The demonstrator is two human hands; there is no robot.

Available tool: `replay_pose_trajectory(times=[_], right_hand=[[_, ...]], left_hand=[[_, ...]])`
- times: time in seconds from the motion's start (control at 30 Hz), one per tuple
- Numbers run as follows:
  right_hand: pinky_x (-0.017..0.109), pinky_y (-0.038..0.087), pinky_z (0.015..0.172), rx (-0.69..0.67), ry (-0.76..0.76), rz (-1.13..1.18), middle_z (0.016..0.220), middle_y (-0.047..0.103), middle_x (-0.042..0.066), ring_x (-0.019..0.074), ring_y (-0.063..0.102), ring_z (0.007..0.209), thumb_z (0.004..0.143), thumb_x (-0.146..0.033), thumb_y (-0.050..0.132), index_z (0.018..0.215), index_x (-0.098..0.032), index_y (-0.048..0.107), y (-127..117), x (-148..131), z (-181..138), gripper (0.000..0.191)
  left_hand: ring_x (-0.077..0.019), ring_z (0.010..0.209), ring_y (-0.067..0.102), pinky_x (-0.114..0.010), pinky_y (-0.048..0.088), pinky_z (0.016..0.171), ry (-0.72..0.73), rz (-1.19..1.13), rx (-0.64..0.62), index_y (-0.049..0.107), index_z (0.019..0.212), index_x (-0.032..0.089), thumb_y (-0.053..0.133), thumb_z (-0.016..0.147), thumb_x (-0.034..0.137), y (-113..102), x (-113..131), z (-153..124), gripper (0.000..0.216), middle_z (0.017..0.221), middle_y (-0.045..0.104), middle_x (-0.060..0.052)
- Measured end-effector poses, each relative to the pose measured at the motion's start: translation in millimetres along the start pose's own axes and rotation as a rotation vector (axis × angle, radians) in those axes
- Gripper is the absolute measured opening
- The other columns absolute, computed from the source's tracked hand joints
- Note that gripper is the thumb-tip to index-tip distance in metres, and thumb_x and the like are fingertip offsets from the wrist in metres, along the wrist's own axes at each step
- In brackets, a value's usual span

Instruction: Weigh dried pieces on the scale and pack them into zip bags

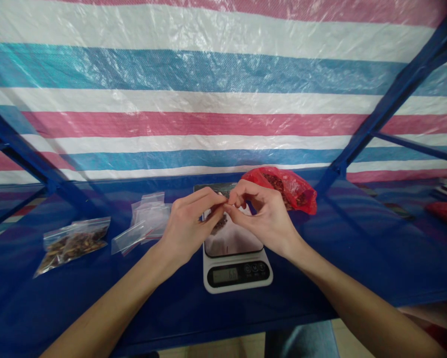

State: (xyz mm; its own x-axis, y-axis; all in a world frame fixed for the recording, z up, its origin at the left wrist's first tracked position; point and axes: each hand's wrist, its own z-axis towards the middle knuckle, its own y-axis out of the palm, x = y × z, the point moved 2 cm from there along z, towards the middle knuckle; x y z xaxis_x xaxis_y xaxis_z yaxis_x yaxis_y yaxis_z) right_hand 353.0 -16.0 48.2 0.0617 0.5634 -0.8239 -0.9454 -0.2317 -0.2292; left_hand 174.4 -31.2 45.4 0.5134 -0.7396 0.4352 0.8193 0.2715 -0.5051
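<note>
- Striped tarpaulin in red, white and blue as backdrop; dark blue table beneath, edged by blue bars.
- Left hand and right hand fingertip to fingertip above white scale, thumbs and forefingers narrowed to a pinch.
- Pinched between them: top edge of small clear bag, dark dried bits inside, hanging just over the pan; touching it or not, impossible to tell.
- Display blurred, unreadable.
- Red bag of similar dark stuff just behind right hand; filled bag and empty clear bags apart at left.
- Step in hand, by the look: working the bag's mouth at the scale.
- Called for next, probably: even pressure along the mouth, bag kept upright.
</note>
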Motion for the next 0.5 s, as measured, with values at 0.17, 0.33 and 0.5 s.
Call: replay_pose_trajectory(times=[0.17, 0.33, 0.5], right_hand=[[0.032, 0.046, 0.070, 0.023, -0.049, 0.031, 0.084, 0.068, 0.001, 0.0168, 0.060, 0.078, 0.092, -0.032, 0.079, 0.090, -0.022, 0.075, -7, -5, 5, 0.010], [0.033, 0.050, 0.079, 0.039, -0.085, -0.147, 0.098, 0.075, 0.003, 0.0190, 0.066, 0.090, 0.089, -0.027, 0.082, 0.103, -0.024, 0.080, -6, -2, 9, 0.014], [0.031, 0.049, 0.069, 0.047, 0.096, 0.103, 0.080, 0.075, 0.002, 0.0168, 0.066, 0.074, 0.091, -0.036, 0.079, 0.083, -0.020, 0.076, -5, 7, 9, 0.019]], left_hand=[[-0.0113, 0.065, 0.064, -0.022, 0.051, 0.063, -0.068, -0.051, 0.001, 0.076, 0.086, 0.019, 0.070, 0.094, 0.019, -3, -2, 6, 0.010, 0.073, 0.070, 0.000], [-0.0114, 0.064, 0.064, -0.021, 0.051, 0.061, -0.284, -0.263, 0.020, 0.077, 0.086, 0.019, 0.067, 0.098, 0.029, -7, -4, 7, 0.018, 0.073, 0.072, -0.001], [-0.0118, 0.062, 0.067, -0.020, 0.053, 0.059, -0.459, -0.527, 0.166, 0.080, 0.089, 0.019, 0.069, 0.098, 0.036, 1, -8, 0, 0.022, 0.071, 0.074, -0.001]])
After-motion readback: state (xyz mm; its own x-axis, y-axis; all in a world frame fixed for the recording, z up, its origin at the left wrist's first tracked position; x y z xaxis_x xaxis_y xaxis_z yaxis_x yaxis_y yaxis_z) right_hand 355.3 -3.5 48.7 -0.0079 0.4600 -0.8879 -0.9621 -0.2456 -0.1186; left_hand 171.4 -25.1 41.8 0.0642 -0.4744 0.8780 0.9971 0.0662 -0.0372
